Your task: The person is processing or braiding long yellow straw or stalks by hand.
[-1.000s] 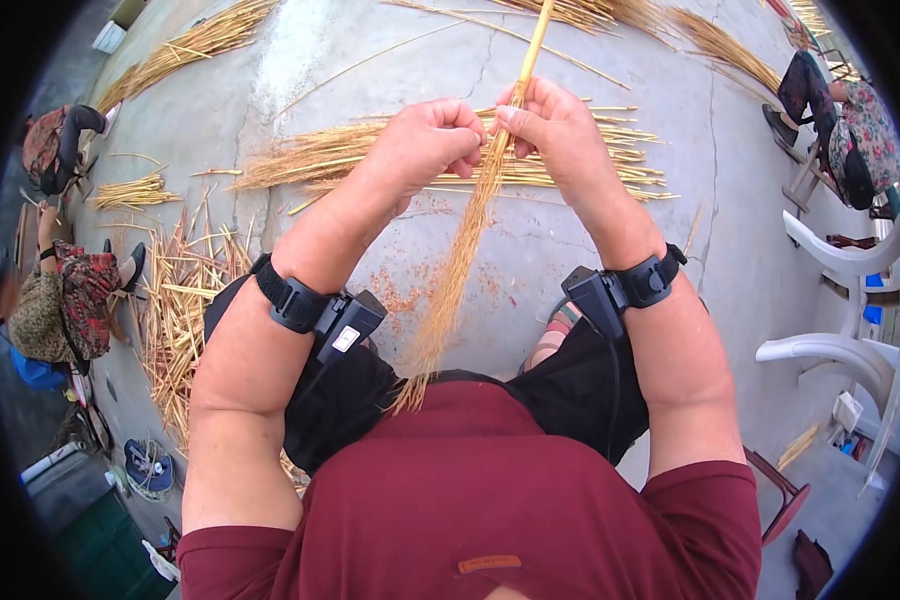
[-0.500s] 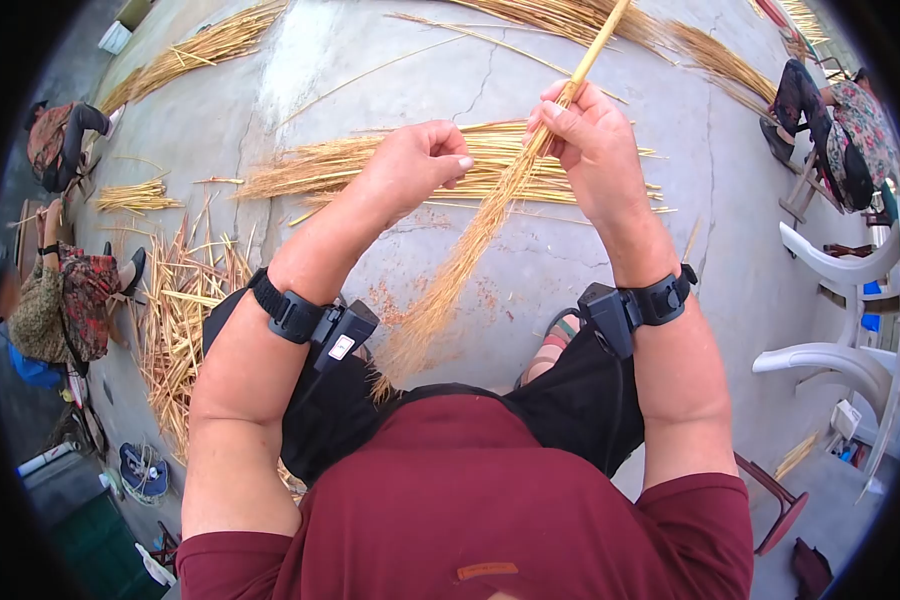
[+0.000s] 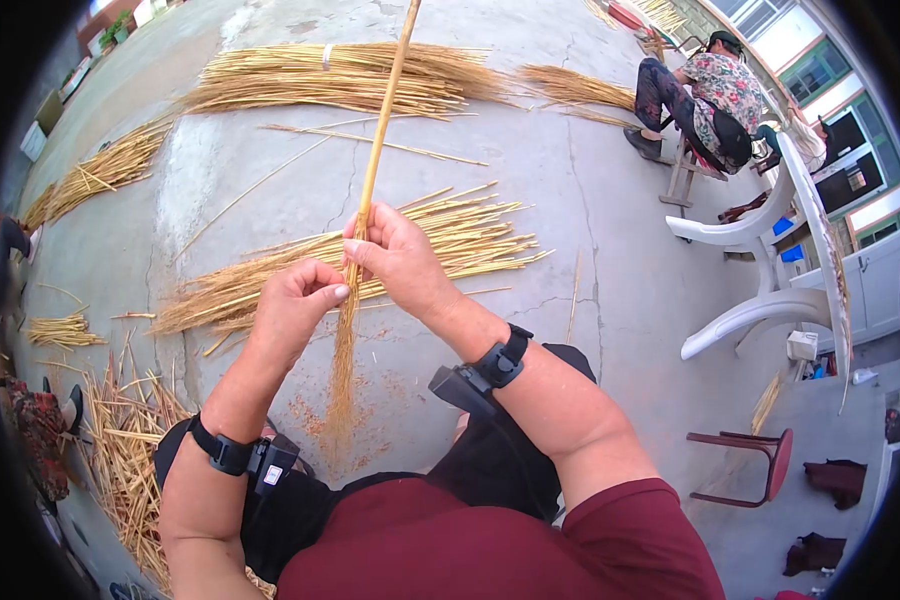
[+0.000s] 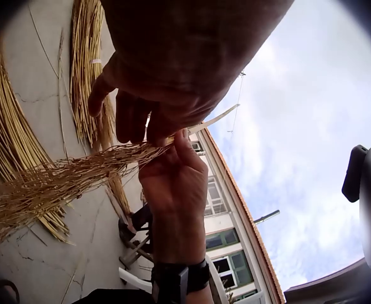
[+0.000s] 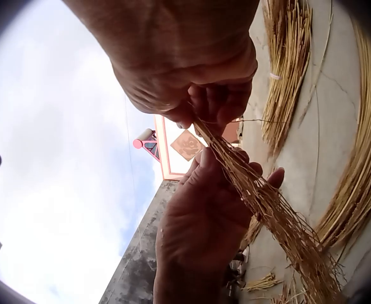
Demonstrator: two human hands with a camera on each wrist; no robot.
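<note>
A broomcorn stalk (image 3: 380, 130) stands nearly upright in the head view, its bristly head (image 3: 342, 385) hanging down toward the lap. My right hand (image 3: 400, 258) grips it where the smooth stem meets the bristles. Just below, my left hand (image 3: 300, 305) pinches the top of the bristles between thumb and fingers. In the right wrist view the left thumb (image 5: 204, 158) lies on one side of the strands, with fingers on the other. The left wrist view shows the bristles (image 4: 78, 174) fanning out away from both hands.
A bundle of broomcorn (image 3: 450, 240) lies on the concrete before me, with a tied bundle (image 3: 300, 80) farther back. Cut stalk pieces (image 3: 125, 440) are heaped at left. A white plastic chair (image 3: 760, 310) and a red stool (image 3: 760, 470) stand right. A person (image 3: 715, 100) sits beyond.
My left hand drew away leftward from the bristles, then came back to them just below the right hand. The stalk has swung more upright, and the head view has turned right.
</note>
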